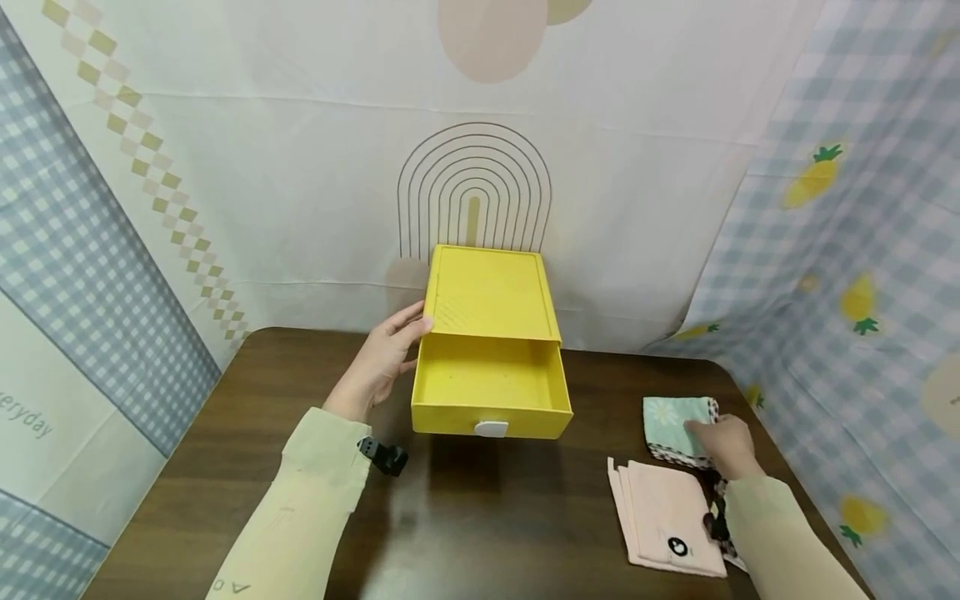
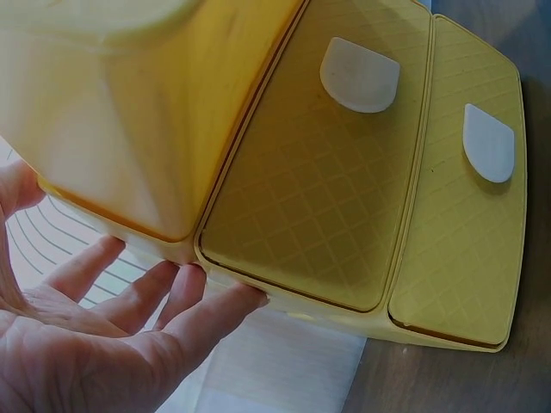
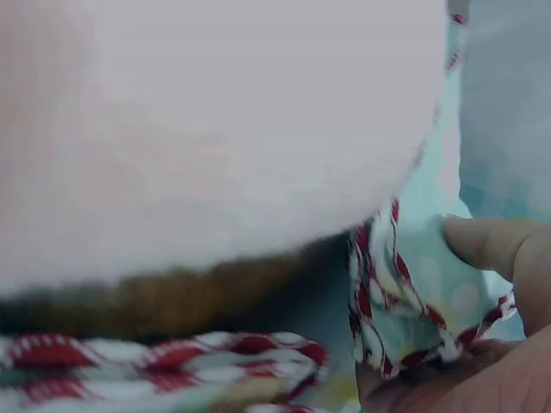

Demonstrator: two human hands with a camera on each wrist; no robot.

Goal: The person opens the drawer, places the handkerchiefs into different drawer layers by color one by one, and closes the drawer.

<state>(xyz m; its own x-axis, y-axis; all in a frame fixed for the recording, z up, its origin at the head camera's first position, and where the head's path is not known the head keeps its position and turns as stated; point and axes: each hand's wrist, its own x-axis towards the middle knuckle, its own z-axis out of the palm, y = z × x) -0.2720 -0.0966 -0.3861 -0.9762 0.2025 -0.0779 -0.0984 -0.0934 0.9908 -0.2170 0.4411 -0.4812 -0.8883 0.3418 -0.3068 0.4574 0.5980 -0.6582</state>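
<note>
I'm touching the cabinet [image 1: 491, 292], seemingly to steady it, left grip [image 1: 384, 354] spread, right grip [image 1: 726, 443] pinching the green cloth [image 1: 666, 423] right of it.

Gingham cloth [image 1: 82, 242] left of left hand [image 1: 381, 357]; pineapple-print cloth [image 1: 847, 233] right of right hand [image 1: 727, 446]. Brown table [image 1: 225, 433] beneath both; white arch-print backdrop [image 1: 300, 200] beyond them.

Dark brown table [image 1: 487, 521] with yellow drawer unit [image 1: 491, 292], pink cloth [image 1: 663, 508] and mint cloth [image 1: 666, 423]

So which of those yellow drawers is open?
The top drawer: it is pulled out, while the middle drawer and bottom drawer are closed.
</note>
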